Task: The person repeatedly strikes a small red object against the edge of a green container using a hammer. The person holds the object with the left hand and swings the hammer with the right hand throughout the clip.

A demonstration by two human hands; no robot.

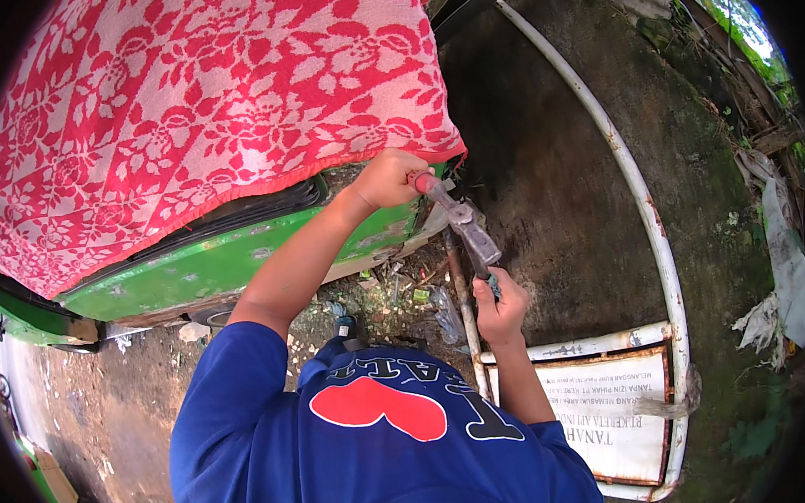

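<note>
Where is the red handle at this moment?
In the head view, the red handle is in the left hand, slightly above and right of centre, just below the right corner of the flowered cloth.

Brown ground, scattered litter, clear plastic

Head-worn wide fisheye view, facing down, close above the wearer's blue shirt
</note>
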